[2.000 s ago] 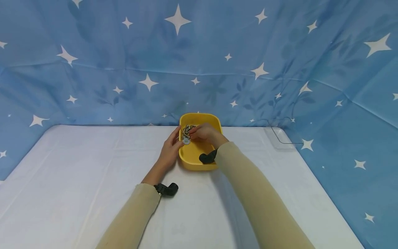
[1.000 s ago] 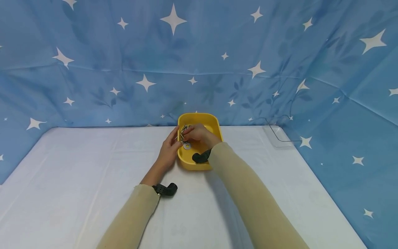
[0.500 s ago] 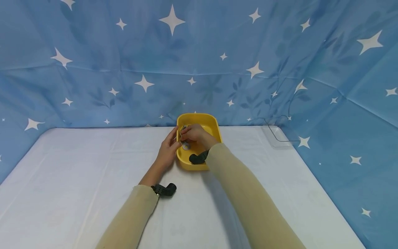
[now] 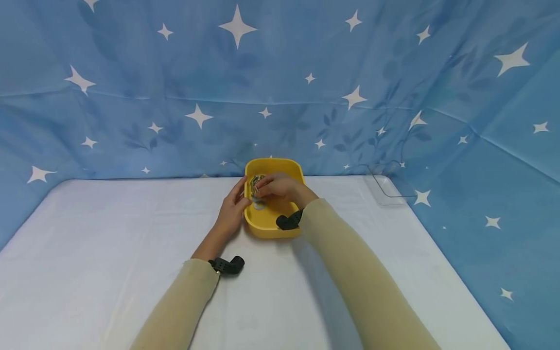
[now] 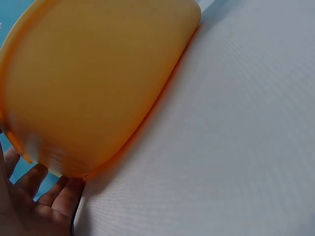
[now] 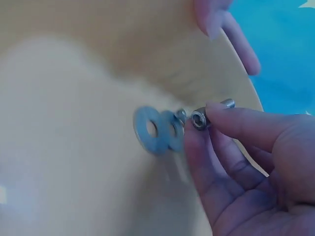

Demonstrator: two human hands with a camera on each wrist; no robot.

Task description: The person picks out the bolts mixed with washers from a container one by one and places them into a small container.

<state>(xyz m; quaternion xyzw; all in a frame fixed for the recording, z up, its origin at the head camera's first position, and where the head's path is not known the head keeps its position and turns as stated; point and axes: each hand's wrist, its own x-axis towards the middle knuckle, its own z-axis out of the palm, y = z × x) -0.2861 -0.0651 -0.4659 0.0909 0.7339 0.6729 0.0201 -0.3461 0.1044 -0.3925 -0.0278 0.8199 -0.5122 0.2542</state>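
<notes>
A yellow plastic bin (image 4: pixel 273 232) stands near the table's far edge. My left hand (image 4: pixel 230 210) grips its left wall; in the right wrist view the left thumb (image 6: pixel 211 19) lies inside the rim and a finger outside it. Within the bin, my right hand (image 4: pixel 282 187) pinches a socket-head screw (image 6: pixel 199 119) between thumb and index finger, its hex recess facing the camera. Just beyond those fingertips are two flat washers (image 6: pixel 146 129), one partly behind the other. Several small metal screws (image 4: pixel 255 182) lie along the bin's left side, partly hidden by the right hand.
A shallow clear plastic tray (image 4: pixel 385 190) sits at the table's far right, by the curtain. White cloth (image 4: pixel 109 253) covers the table. Behind it hangs a blue curtain (image 4: pixel 144 73) with white stars. Each wrist wears a black camera (image 4: pixel 229 265).
My right hand shifted left over the hardware, then back a little to the right within the bin. My left hand keeps its place on the bin's wall. The head view has turned slightly.
</notes>
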